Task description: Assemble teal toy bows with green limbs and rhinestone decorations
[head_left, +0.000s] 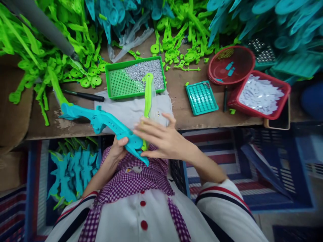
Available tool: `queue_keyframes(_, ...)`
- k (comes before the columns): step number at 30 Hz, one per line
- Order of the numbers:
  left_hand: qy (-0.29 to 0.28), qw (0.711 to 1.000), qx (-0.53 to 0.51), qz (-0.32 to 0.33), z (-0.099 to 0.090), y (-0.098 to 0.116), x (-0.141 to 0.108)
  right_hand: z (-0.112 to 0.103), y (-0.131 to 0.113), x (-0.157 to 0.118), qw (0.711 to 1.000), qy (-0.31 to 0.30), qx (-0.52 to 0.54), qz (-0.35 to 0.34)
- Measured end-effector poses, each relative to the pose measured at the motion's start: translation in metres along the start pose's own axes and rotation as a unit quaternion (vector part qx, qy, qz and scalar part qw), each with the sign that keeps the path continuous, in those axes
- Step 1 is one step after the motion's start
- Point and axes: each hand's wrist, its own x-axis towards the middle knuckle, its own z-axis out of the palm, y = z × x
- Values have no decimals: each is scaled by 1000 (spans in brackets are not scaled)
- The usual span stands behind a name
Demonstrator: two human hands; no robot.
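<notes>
A long turquoise plastic part (pixel 111 122) with a lime-green end at its far left slants across in front of my apron. My left hand (pixel 118 148) is closed round it near its right end, the thumb on top. A lime-green plastic arm (pixel 148 95) stands out from that same end, reaching up over the white cloth. Beside its lower part, my right hand (pixel 161 137) has its fingers stretched out and slightly blurred. Those fingers cover some of the green arm, and whether they touch it is hard to see.
A green tray (pixel 109 82) of small metal screws sits on the cloth (pixel 118 109), with a black-handled tool (pixel 87 96) to its left. Rightward are a teal tray (pixel 190 102), a red bowl (pixel 214 72) and a red basket (pixel 274 114). Green parts (pixel 174 33) pile up behind.
</notes>
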Motion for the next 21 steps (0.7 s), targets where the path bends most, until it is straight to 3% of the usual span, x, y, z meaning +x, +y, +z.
queue_keyframes(2, 8, 1000, -2, 1, 5, 4, 2, 3, 15, -1, 984, 83, 85, 136)
queue_keyframes(5, 17, 1000, 14, -4, 10, 5, 5, 22, 32, 11, 905, 140, 280, 289)
queue_keyframes(8, 1, 999, 35, -24, 12, 5, 5, 42, 32, 29, 816, 129, 443, 348)
queue_keyframes(10, -18, 998, 43, -49, 13, 6, 2, 47, 26, 38, 785, 151, 476, 368)
queue_keyframes(12, -28, 996, 46, -69, 14, 8, -1, 46, 22, 42, 779, 162, 477, 372)
queue_keyframes(17, -10, 994, 63, -84, 22, 13, -3, 35, 29, 45, 807, 145, 429, 379)
queue_keyframes(21, 10, 998, 50, -35, 31, 17, 1, 48, 37, 44, 814, 202, 374, 396)
